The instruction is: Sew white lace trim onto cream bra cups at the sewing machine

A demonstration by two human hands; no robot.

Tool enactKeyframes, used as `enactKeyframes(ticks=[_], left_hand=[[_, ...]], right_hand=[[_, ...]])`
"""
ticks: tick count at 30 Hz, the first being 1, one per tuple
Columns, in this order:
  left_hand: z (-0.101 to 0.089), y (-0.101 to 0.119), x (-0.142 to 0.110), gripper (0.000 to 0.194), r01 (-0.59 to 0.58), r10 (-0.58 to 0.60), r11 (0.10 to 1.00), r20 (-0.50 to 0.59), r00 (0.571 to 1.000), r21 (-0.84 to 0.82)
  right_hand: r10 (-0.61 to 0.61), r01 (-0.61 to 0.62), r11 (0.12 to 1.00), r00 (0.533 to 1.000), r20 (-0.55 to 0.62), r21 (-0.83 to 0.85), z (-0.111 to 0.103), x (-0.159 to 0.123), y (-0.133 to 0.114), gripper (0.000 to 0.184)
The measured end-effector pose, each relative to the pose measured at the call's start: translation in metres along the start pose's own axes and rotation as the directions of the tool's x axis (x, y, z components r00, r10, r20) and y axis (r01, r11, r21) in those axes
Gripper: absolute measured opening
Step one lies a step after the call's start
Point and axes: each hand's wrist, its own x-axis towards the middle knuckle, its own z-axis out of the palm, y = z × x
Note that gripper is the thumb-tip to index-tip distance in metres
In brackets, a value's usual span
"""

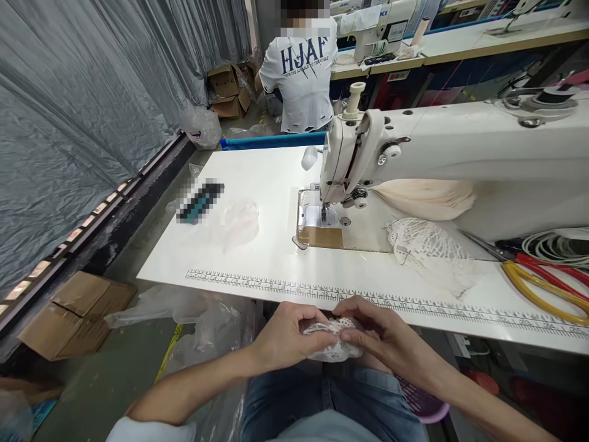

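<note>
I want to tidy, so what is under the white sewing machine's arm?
Folded cream fabric shows there; the white machine arm covers its far edge, hiding whatever lies behind.

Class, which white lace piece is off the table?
The lace piece between the left hand and right hand, over the lap; the other lace lies on the table.

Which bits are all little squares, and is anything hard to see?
In the head view, big square blocks hide a dark-and-green thing on the white tabletop and the head of a person in a white printed shirt; in that same view, thin pale cloth nearly melts into the bright tabletop, but holes show in the held white lace.
</note>
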Motion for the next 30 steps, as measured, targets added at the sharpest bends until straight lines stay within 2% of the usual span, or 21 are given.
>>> enactKeyframes(ticks=[7,16,22,27,30], left_hand=[[-0.0005,-0.0013,-0.0008,0.017,0.042,-0.042,0.999,0.011,0.999,-0.031],[0.0022,-0.0032,0.0029,0.017,0.120,-0.111,0.976,0.059,0.992,-0.183],[0.0037,-0.0054,0.0030,0.015,0.132,-0.118,0.962,0.071,0.991,-0.240],[0.0044,-0.0077,0.0042,0.017,0.157,-0.143,0.949,0.072,0.987,-0.275],[0.0044,-0.0084,0.0039,0.018,0.148,-0.133,0.946,0.071,0.989,-0.287]], right_hand=[[-0.103,0.104,0.994,0.994,0.029,-0.046,0.0045,-0.0004,-0.0026,0.020],[-0.213,0.213,0.968,0.977,0.013,-0.135,0.0037,-0.0002,0.0007,0.027],[-0.234,0.230,0.954,0.972,0.004,-0.190,0.0026,-0.0002,0.0019,0.026],[-0.322,0.326,0.935,0.945,0.053,-0.138,0.0004,0.0011,0.0011,0.023],[-0.287,0.291,0.951,0.956,0.055,-0.099,-0.0001,0.0015,-0.0010,0.023]])
